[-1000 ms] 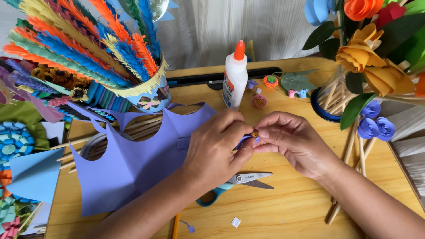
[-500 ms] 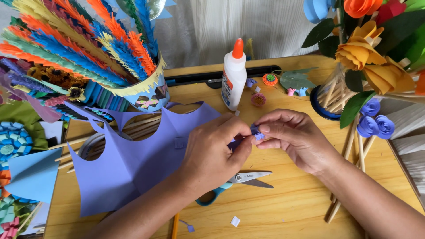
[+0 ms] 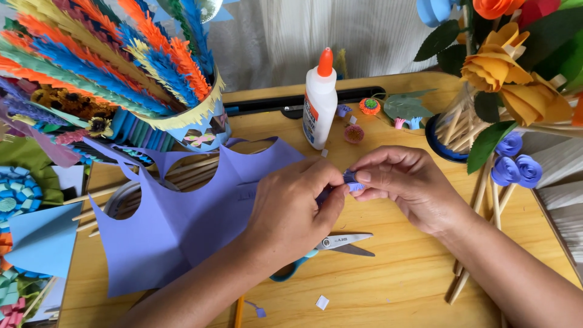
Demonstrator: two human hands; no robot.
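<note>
Tabletop (image 3: 395,285) of pale wood fills the view, and it's crowded out here. Up on the left, a big decorated container (image 3: 200,124) bristles with fringed paper plumes in orange, blue, yellow and green. Spread across the wood below it lies a large purple paper sheet (image 3: 176,225), round bites cut from its edges, partly covering a bundle of wooden sticks (image 3: 91,206). Over on the right, a bouquet of paper flowers (image 3: 516,67) leans in, yellow and orange blooms with dark green leaves, and two small blue paper roses (image 3: 516,167) sit on stick stems below. Centre back, a white glue bottle (image 3: 319,100) with an orange cap stands upright. Now the hands: left hand (image 3: 291,212) and right hand (image 3: 410,185) meet in the middle above the table, fingertips pinched together from both sides on a small purple paper roll (image 3: 351,178), each hand grasping it, thumb and forefinger tight. Just below them, scissors (image 3: 331,249) with blue handles lie flat on the wood, blades shut, half hidden under the left wrist. Tiny scraps of paper (image 3: 322,302) dot the near edge.
</note>
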